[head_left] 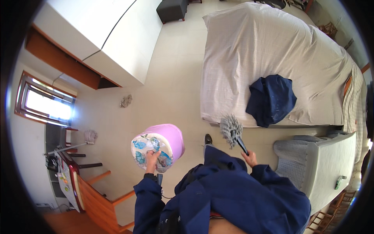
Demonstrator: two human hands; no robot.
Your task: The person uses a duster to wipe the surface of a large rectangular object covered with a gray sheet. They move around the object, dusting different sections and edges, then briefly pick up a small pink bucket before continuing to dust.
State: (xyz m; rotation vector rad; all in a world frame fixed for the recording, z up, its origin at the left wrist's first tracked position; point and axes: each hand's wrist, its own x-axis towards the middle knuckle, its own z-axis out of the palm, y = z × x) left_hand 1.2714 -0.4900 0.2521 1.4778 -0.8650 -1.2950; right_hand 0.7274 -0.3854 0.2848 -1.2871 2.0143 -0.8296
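My left hand [152, 159] is closed on the pale, blue-flowered round top of a pink stool [177, 142]. The stool looks tilted, and I cannot tell whether it touches the floor. On the right, my right hand [249, 158] grips the black handle of a fluffy grey duster [231, 128]. The duster's head is beside the near left corner of a cloth-covered bed [237, 70]. Folded dark blue clothing [272, 99] lies on that cover. My dark shoe [208, 139] shows between the stool and the duster.
A crumpled grey cloth [126, 101] and a mop head [90, 137] lie on the floor at left. A wooden chair [95, 199] and a small table [68, 179] stand at lower left. On the right is a sheet-covered piece of furniture [331, 171]; a dark stool [172, 11] is far off.
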